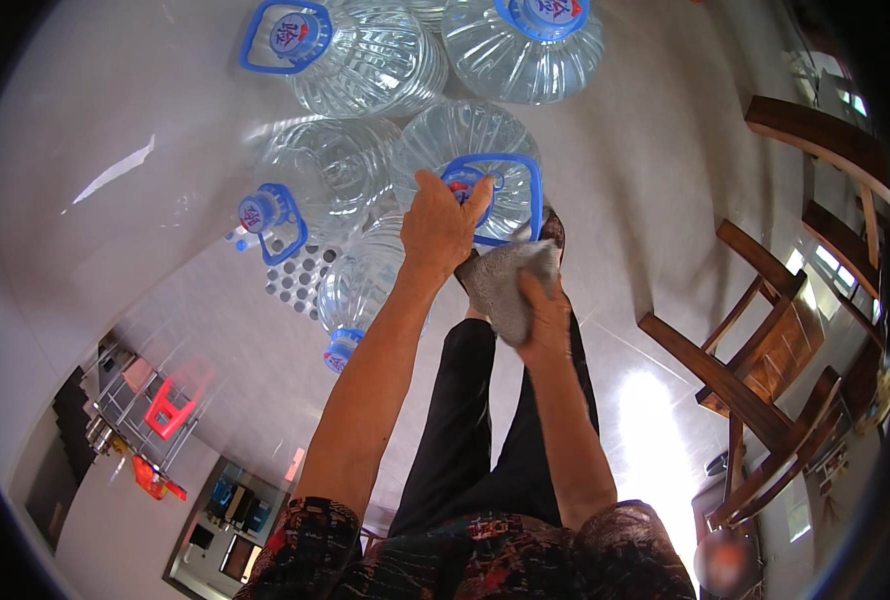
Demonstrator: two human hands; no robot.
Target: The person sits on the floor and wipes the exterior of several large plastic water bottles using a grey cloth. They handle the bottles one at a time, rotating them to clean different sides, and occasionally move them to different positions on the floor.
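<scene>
Right in front of me stands a large clear water bottle (465, 128) with ribbed sides and a blue loop handle (537, 200). My left hand (437, 228) is closed round the blue cap (459, 184) at its neck, thumb and index finger on either side, so much of the cap is hidden. A crumpled grey cloth (503, 285) is gripped in my right hand (545, 320), just below the handle and near my left hand. Whether the cloth touches the bottle I cannot tell.
Several like bottles surround it: one beyond (365, 60), one far right (525, 60), one left (320, 165), one near my left forearm (360, 285). A perforated sheet (300, 280) lies beside them. Wooden chairs (765, 340) stand right; a red stool (168, 408) sits by a metal rack at left.
</scene>
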